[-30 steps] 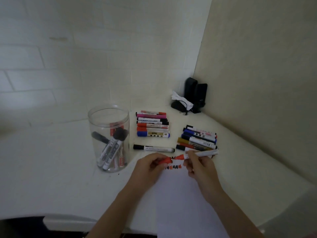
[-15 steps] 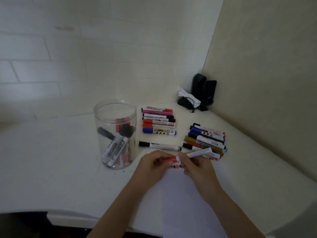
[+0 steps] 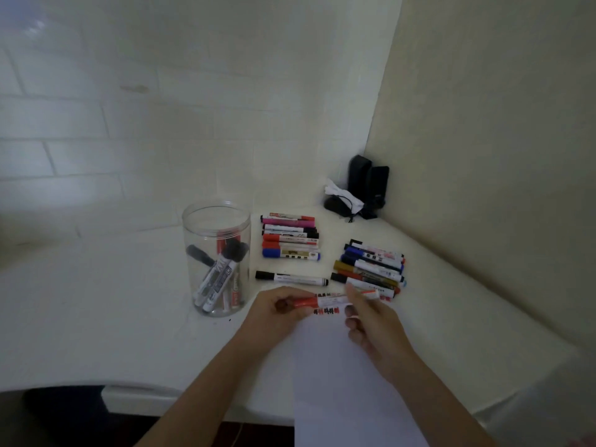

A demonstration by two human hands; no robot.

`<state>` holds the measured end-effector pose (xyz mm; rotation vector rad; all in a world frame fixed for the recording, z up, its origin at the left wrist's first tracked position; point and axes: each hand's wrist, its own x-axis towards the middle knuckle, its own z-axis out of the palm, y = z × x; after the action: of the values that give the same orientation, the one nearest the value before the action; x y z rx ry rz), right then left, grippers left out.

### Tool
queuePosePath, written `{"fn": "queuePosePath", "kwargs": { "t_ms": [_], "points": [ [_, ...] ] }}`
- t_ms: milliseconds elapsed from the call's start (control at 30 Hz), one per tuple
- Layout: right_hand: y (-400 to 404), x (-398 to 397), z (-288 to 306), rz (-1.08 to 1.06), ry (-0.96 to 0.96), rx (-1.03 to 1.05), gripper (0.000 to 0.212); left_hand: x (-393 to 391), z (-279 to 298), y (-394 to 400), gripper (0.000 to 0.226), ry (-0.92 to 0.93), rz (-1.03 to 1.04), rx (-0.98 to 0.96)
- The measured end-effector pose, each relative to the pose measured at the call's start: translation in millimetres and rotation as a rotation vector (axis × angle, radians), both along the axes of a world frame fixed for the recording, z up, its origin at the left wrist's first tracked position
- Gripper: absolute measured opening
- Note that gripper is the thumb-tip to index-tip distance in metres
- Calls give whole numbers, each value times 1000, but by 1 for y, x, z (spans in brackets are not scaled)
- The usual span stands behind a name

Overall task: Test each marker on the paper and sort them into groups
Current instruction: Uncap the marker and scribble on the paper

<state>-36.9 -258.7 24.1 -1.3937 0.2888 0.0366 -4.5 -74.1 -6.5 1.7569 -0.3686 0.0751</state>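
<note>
A red marker [image 3: 325, 300] with its red cap on lies level between my hands, just above the far edge of the white paper [image 3: 342, 375]. My left hand [image 3: 277, 312] grips the capped end. My right hand [image 3: 371, 321] pinches the white barrel. Red and black test marks [image 3: 326, 310] sit at the paper's top edge. A clear jar [image 3: 216, 258] at the left holds several markers. One group of markers [image 3: 290, 236] lies behind the paper, another group [image 3: 371, 269] at the right. A single black marker [image 3: 292, 279] lies between them.
The white table [image 3: 96, 304] fits into a wall corner, with a tiled wall behind and a beige wall at the right. Black speakers [image 3: 367, 182] and a black mouse with a white cloth [image 3: 338, 200] sit in the far corner. The table's front edge runs at the lower left.
The red cap, held apart from the marker a second ago, is now on the marker's tip. My hands have come together, and the view has tilted slightly upward.
</note>
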Motion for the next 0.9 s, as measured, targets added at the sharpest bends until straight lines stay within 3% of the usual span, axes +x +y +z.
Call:
{"fn": "queuePosePath", "kwargs": {
  "t_ms": [67,167,267,467,733,900],
  "points": [
    [-15,-6,5,-4,0,61,21,-10,4,5,24,76,31,-98],
    [-22,-15,5,106,-12,-17,19,-25,16,8,27,100,45,-258],
    [-14,-20,12,210,-68,-198,19,-31,36,6,34,30,84,-443],
    [33,-11,37,204,-280,-306,15,-33,80,8,26,-175,255,-537],
    [90,21,84,135,-527,-286,18,-24,166,65,22,-416,462,-465],
    [79,34,55,76,-403,-446,8,-11,179,104,23,-522,728,-253]
  ]
}}
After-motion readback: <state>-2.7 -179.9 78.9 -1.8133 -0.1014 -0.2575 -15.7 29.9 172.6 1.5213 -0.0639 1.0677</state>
